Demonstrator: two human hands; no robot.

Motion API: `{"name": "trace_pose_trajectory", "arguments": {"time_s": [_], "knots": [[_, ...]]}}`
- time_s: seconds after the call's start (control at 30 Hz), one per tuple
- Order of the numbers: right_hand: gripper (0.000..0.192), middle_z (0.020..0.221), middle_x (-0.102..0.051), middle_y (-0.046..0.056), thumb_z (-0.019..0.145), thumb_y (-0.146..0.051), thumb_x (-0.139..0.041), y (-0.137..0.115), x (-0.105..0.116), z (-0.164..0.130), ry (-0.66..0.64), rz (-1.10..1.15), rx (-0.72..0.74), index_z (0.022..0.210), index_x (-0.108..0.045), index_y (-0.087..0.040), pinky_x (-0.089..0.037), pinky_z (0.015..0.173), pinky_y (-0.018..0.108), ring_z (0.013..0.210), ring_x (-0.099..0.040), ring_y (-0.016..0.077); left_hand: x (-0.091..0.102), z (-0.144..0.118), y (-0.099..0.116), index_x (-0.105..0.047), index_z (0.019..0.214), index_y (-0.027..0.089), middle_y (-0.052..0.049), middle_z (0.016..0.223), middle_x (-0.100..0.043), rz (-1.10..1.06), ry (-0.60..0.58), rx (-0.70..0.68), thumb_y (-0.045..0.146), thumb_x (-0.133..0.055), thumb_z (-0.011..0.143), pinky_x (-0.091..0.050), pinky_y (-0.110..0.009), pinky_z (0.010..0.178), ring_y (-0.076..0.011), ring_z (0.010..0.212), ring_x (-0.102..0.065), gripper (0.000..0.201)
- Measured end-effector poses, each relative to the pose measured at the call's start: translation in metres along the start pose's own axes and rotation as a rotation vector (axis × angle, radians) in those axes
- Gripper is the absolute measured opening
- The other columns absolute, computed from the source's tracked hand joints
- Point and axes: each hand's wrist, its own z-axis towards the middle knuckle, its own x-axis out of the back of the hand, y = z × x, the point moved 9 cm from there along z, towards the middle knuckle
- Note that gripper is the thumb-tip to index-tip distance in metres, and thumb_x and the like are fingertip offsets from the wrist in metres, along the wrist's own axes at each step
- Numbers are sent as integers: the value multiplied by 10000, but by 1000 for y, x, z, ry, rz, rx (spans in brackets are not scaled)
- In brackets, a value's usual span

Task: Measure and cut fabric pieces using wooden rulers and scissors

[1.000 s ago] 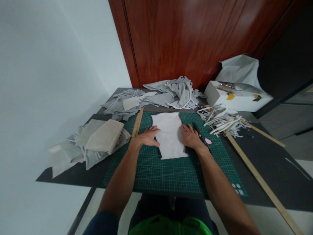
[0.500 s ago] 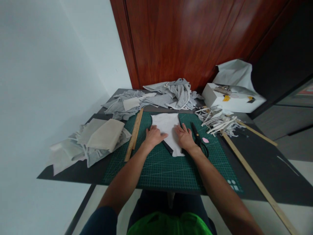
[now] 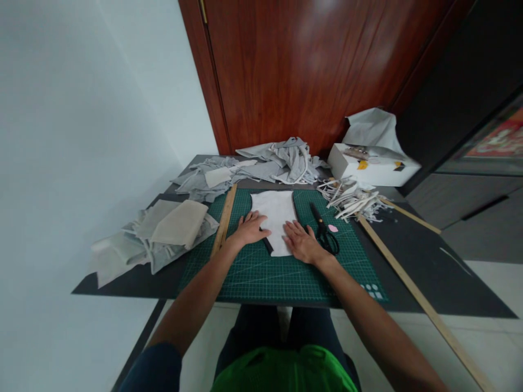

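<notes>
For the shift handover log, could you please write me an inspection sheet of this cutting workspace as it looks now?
Surface: dark table carrying a green cutting mat.
Job's things: white fabric piece flat on the mat; black scissors beside it.
Clutter: grey fabric scraps, folded cloth, cut strips, white box, wooden rulers.
Grippers: left hand and right hand pressed flat on the fabric.
Cables: nothing seen.
Surroundings: wooden door, pale wall.
</notes>
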Motion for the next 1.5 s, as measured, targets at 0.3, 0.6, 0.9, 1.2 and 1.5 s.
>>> {"name": "trace_pose_trajectory", "arguments": {"time_s": [0.3,0.6,0.9,1.2,1.5], "knots": [[570,1699,-313,161,1061,-242,-287,24,-1,-19,-20,-90,-35,1615,-374,-137,-248,1229,652,1590,-254,301,1,-17,-21,-726,1258,259,-78,1518,-576,-59,-36,-139,179,-735,714,-325,-431,1247,-302,1503,-421,550],[580,1690,-346,143,1025,-207,-327,46,-3,-31,16,-162,-90,1592,-414,-123,-270,1224,639,1583,-258,340,0,-35,-11,-717,746,221,-79,1301,-721,-89,106,-138,307,-725,815,-317,-403,1245,-282,1437,-504,111],[576,1654,-421,139,1000,-185,-366,67,-4,-38,35,-240,-114,1566,-462,-138,-258,1240,609,1571,-281,362,-4,-43,-23,-696,912,202,-95,1567,-518,-123,2,-185,263,-808,709,-317,-487,1248,-333,1524,-381,239],[584,1634,-453,138,978,-155,-390,74,-5,-37,48,-208,-93,1554,-478,-128,-301,1216,626,1555,-304,392,3,-54,-29,-707,1168,218,-103,1616,-442,-191,-106,-246,104,-728,674,-328,-462,1253,-325,1531,-374,507],[548,1588,-513,127,929,-96,-466,77,-1,-33,54,-162,-82,1442,-621,-211,-362,1184,595,1542,-328,387,4,-51,-17,-711,915,217,-78,1303,-642,-90,-1,-274,272,-758,762,-400,-424,1180,-289,1357,-532,169]]}}
